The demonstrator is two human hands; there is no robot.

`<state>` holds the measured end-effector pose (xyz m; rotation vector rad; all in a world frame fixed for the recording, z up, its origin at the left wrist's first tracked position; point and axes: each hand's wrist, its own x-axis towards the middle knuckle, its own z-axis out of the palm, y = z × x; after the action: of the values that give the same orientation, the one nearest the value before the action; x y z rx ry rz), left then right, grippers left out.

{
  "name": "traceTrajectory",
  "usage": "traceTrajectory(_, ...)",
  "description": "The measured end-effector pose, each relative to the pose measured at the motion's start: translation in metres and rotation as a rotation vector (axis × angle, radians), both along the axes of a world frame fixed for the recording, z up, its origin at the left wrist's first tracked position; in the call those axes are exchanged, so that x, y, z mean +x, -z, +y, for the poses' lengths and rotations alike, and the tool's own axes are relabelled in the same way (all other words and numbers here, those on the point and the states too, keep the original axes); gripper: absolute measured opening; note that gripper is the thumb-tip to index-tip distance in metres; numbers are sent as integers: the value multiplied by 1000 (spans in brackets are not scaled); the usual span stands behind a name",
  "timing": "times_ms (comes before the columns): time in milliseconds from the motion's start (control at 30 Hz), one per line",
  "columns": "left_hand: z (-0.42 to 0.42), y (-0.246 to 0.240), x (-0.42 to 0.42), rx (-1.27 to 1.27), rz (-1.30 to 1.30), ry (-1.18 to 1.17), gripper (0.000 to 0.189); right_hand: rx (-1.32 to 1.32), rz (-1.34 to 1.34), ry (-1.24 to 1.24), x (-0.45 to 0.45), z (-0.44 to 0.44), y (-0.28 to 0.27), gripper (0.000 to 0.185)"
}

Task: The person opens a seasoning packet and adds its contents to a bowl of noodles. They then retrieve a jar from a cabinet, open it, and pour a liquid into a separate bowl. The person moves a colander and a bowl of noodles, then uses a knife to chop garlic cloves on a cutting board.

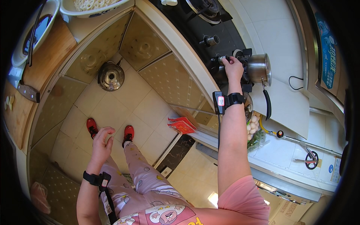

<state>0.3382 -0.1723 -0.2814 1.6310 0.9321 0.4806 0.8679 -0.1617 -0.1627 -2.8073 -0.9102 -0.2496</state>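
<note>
With thumb and fingers, my right hand (234, 69) grips a control knob (218, 59) of the black gas cooktop (194, 39). Just beyond that hand, a stainless steel saucepan (257, 69) stands on a burner. Its black handle (267, 104) points back towards me, and its contents are hidden from this angle. A second knob (211, 40) sits farther along the cooktop. My left hand (101, 143) hangs in the air over the floor near my legs, fingers loosely curled and apart, holding nothing.
A metal kettle (111, 76) stands on the floor in the cabinet corner. On the left, a knife (29, 91) and chopsticks (34, 33) lie near a bowl (21, 57) of dark liquid. Eggs (254, 123), a glass lid (248, 108) and a gas pipe (306, 143) are at the right.
</note>
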Motion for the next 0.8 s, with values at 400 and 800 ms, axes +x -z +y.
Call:
traceTrajectory(400,41,-34,17,1,-15,127,26,149,-78,22,-26,-116,-26,43)
traceTrajectory(800,106,-162,105,400,-116,475,26,276,11,455,-10,-259,-42,55)
